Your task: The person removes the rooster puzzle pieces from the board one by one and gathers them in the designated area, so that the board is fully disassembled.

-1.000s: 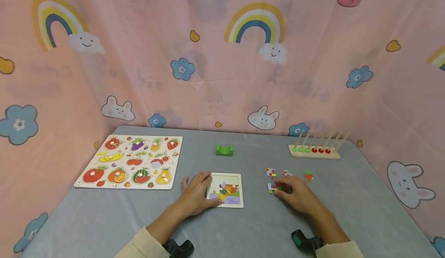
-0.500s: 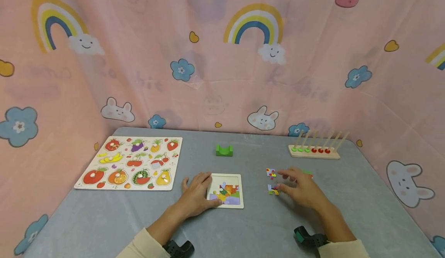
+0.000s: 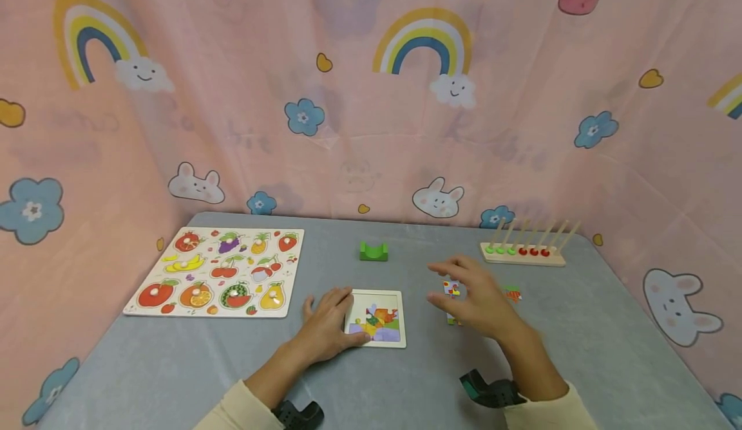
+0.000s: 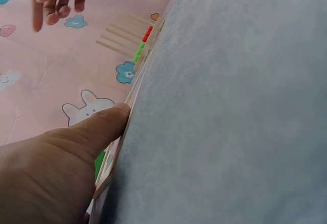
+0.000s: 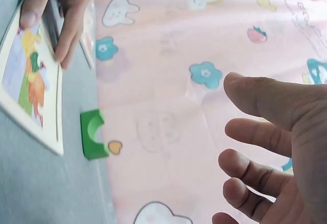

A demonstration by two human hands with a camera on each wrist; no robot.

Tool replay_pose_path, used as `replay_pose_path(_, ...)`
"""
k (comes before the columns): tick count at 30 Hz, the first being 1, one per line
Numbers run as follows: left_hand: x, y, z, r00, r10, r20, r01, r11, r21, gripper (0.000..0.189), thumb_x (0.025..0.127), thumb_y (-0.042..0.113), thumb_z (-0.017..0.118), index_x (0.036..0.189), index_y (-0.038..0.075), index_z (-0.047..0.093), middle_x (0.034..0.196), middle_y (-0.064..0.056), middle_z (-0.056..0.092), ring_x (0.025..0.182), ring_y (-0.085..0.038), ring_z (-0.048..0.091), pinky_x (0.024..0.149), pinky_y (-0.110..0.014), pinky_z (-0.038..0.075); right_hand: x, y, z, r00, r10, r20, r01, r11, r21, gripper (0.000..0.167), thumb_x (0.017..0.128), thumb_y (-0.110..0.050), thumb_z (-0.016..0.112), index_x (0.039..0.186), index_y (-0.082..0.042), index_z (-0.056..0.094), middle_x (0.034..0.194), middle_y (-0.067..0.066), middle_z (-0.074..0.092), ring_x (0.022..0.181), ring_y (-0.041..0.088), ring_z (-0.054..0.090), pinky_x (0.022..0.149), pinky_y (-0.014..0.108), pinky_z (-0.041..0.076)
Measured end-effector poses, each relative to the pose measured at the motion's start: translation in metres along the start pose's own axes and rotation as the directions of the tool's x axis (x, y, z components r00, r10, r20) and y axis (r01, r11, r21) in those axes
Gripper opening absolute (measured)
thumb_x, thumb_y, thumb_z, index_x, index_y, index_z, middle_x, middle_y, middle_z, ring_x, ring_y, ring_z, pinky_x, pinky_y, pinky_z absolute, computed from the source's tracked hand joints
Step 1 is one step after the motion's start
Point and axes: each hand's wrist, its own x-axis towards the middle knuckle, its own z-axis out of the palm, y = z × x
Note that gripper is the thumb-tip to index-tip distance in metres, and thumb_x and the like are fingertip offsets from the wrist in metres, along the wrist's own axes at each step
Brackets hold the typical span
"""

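Note:
My left hand (image 3: 327,327) holds a square wooden puzzle tray (image 3: 377,345) at its left side, thumb over the lower edge and fingers along the far left. Part of a colourful picture fills the tray's lower right; its upper left is bare. To the right, my right hand (image 3: 478,301) is raised above the table with fingers apart and nothing between them, as the right wrist view also shows. Below it lie a puzzle piece (image 3: 451,288) with red and yellow and another puzzle piece (image 3: 451,320), mostly covered. A carrot-coloured puzzle piece (image 3: 513,294) lies to its right.
At the left lies a large fruit knob puzzle board (image 3: 214,269). A green curved block (image 3: 373,252) stands behind the tray. A wooden peg counter (image 3: 524,259) with green and red beads stands at the back right. A pink patterned curtain (image 3: 371,153) encloses the grey table (image 3: 348,391).
My right hand has left the loose pieces, lifting and shifting toward the tray, with its fingers spreading apart. My left hand and the tray stay in place.

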Motion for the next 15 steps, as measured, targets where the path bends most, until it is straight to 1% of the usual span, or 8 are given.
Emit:
replay_pose_path(3, 0.001, 0.000, 0.000, 1.000, 0.000, 0.003, 0.000, 1.000, -0.003, 0.082, 0.077, 0.049, 0.077, 0.137, 0.000, 0.050, 0.146, -0.012, 0.041, 0.135, -0.032, 0.031, 0.099, -0.068, 0.005, 0.006, -0.007, 0.007, 1.000, -0.009, 0.001, 0.009, 1.000, 0.010, 0.047, 0.080, -0.019, 0.081, 0.122, -0.008, 0.066, 0.102, -0.004, 0.056, 0.091, 0.015, 0.050, 0.073, 0.041, 0.045)
replay_pose_path(7, 0.001, 0.000, 0.001, 1.000, -0.002, 0.005, 0.002, 1.000, -0.002, 0.083, 0.077, 0.049, 0.077, 0.138, 0.000, 0.050, 0.146, -0.012, 0.041, 0.135, -0.032, 0.031, 0.099, -0.068, 0.005, 0.012, -0.012, 0.018, 1.000, 0.008, 0.015, -0.008, 0.999, 0.032, 0.050, 0.080, -0.019, 0.080, 0.126, -0.009, 0.064, 0.104, -0.002, 0.055, 0.097, 0.019, 0.051, 0.079, 0.046, 0.045)
replay_pose_path(10, 0.001, 0.000, 0.001, 1.000, -0.003, 0.006, 0.003, 1.000, -0.002, 0.083, 0.077, 0.049, 0.077, 0.138, 0.000, 0.050, 0.146, -0.012, 0.041, 0.135, -0.033, 0.031, 0.099, -0.068, 0.005, 0.017, -0.015, 0.029, 1.000, 0.017, 0.021, -0.017, 0.999, 0.042, 0.051, 0.080, -0.019, 0.080, 0.127, -0.009, 0.063, 0.105, -0.001, 0.055, 0.101, 0.021, 0.051, 0.082, 0.046, 0.044)
replay_pose_path(15, 0.001, -0.001, 0.002, 1.000, 0.003, -0.006, -0.003, 1.000, -0.002, 0.081, 0.077, 0.048, 0.078, 0.136, 0.000, 0.051, 0.145, -0.013, 0.042, 0.135, -0.033, 0.032, 0.099, -0.068, 0.006, 0.023, -0.019, 0.051, 0.999, 0.016, 0.034, -0.018, 0.999, 0.046, 0.049, 0.081, -0.021, 0.079, 0.125, -0.008, 0.064, 0.105, -0.001, 0.055, 0.103, 0.022, 0.049, 0.082, 0.045, 0.042)
